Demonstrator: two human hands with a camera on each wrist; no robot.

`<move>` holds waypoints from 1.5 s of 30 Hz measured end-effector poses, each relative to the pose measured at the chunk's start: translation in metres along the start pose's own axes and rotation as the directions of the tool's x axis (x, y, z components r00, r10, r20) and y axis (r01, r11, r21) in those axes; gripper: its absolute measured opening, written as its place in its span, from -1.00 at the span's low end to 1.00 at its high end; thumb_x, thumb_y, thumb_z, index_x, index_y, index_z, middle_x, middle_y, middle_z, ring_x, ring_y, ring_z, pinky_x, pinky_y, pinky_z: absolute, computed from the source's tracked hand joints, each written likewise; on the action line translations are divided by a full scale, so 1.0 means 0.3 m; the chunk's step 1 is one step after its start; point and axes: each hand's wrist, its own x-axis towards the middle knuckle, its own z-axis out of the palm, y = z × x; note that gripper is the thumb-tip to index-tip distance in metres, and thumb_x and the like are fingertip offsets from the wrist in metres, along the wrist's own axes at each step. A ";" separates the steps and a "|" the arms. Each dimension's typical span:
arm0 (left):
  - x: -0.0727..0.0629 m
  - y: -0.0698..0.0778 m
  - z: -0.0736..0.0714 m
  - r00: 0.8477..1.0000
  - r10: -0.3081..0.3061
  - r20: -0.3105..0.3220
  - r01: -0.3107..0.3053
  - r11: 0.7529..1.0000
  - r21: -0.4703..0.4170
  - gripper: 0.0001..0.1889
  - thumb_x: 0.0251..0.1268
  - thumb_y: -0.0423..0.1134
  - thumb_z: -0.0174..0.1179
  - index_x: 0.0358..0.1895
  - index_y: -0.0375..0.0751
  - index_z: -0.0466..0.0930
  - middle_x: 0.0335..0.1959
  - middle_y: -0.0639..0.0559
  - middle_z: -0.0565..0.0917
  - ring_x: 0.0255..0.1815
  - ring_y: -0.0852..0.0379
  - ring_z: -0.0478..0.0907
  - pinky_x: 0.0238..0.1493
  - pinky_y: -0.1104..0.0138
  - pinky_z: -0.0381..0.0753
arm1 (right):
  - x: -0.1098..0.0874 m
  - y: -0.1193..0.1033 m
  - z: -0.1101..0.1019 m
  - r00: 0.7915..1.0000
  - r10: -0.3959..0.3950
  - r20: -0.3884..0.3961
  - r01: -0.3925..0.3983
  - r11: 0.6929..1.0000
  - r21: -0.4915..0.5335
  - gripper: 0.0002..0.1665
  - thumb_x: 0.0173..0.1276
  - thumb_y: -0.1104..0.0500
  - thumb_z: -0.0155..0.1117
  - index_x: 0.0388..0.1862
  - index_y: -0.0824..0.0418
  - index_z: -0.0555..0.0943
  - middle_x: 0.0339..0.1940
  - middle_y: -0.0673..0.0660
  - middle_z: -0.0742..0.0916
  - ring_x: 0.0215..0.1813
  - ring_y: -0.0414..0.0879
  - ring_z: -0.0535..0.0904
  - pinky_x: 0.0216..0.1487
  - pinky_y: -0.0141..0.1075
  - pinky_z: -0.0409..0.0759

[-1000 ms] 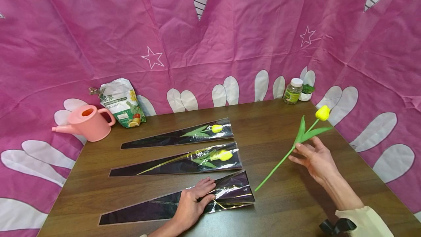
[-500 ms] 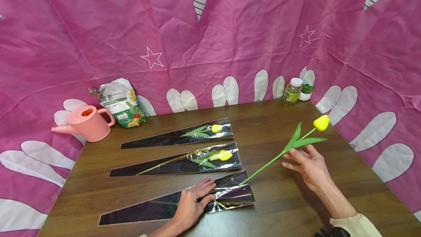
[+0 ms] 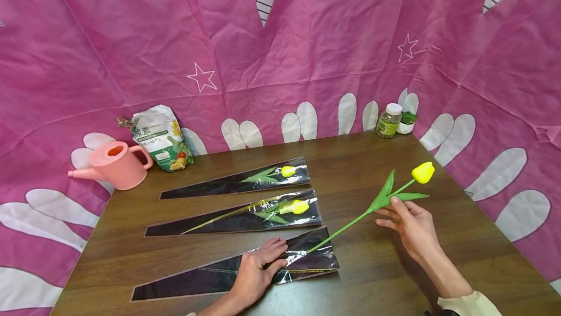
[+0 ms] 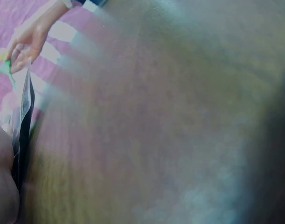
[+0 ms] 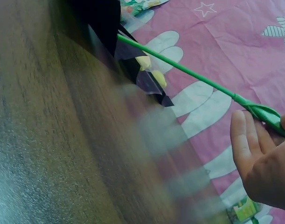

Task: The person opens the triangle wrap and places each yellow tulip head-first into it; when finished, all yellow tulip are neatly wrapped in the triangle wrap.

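Observation:
My right hand [image 3: 414, 223] pinches an artificial yellow tulip [image 3: 377, 203] just below its bloom, by the leaves. The lower stem reaches inside the wide mouth of the nearest black clear-fronted flower sleeve [image 3: 188, 282]. Flat on that sleeve, near its mouth, rests my left hand [image 3: 260, 265] with fingers extended. In the right wrist view the green stem [image 5: 179, 67] slants from the right hand [image 5: 266, 154] to the dark sleeve. The left wrist view is blurred, with only part of the left hand [image 4: 3, 177] at its edge.
Two more sleeves lie behind, a middle one [image 3: 175, 229] and a far one [image 3: 197, 190], each holding a yellow tulip. A pink watering can [image 3: 118, 167] and a printed bag [image 3: 159, 138] stand back left. Back right are a jar [image 3: 388, 122] and a potted succulent [image 3: 407, 122].
My right hand has moved left and down with the tulip. Its stem tip, outside the near sleeve before, has slid into the mouth. The left hand has stayed in place.

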 end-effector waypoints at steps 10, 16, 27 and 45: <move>-0.002 -0.002 0.001 1.000 -0.026 0.017 0.026 1.000 0.007 -0.64 -0.02 -0.44 0.51 -0.06 -0.26 0.79 -0.05 -0.06 0.75 0.04 -0.07 0.69 0.06 0.25 0.62 | -0.003 0.014 0.010 0.993 -0.104 -0.051 0.105 0.994 0.016 -0.74 0.48 0.47 0.10 0.08 0.28 0.45 -0.32 0.14 0.79 -0.34 0.03 0.78 -0.40 -0.18 0.73; 0.003 -0.002 0.002 0.999 -0.032 0.012 0.032 0.999 0.011 -0.65 -0.02 -0.46 0.51 -0.07 -0.27 0.79 -0.06 -0.05 0.76 0.03 -0.06 0.69 0.02 0.18 0.65 | -0.002 0.016 0.012 0.992 -0.100 -0.073 0.101 0.995 0.008 -0.80 0.48 0.47 0.11 -0.02 0.29 0.40 -0.32 0.13 0.79 -0.34 0.03 0.78 -0.41 -0.12 0.72; 0.003 0.000 -0.001 1.000 -0.029 -0.002 0.029 1.000 0.009 -0.67 0.03 -0.49 0.47 -0.06 -0.28 0.78 -0.05 -0.04 0.76 0.04 -0.07 0.68 0.08 0.24 0.61 | -0.016 0.013 0.015 0.993 -0.054 -0.102 0.054 0.999 -0.003 -0.86 0.54 0.34 0.12 -0.22 0.24 0.62 -0.14 0.02 0.71 -0.22 -0.17 0.72 -0.33 -0.17 0.73; 0.002 0.002 0.001 1.000 -0.026 -0.011 0.026 1.000 0.010 -0.65 -0.01 -0.48 0.50 -0.06 -0.26 0.79 -0.06 -0.02 0.76 0.04 -0.05 0.69 0.07 0.26 0.61 | -0.018 0.045 0.016 0.980 -0.121 -0.159 0.131 0.990 0.055 -0.88 0.46 0.50 0.11 -0.13 0.37 0.56 -0.23 0.08 0.74 -0.28 -0.15 0.71 -0.37 -0.35 0.67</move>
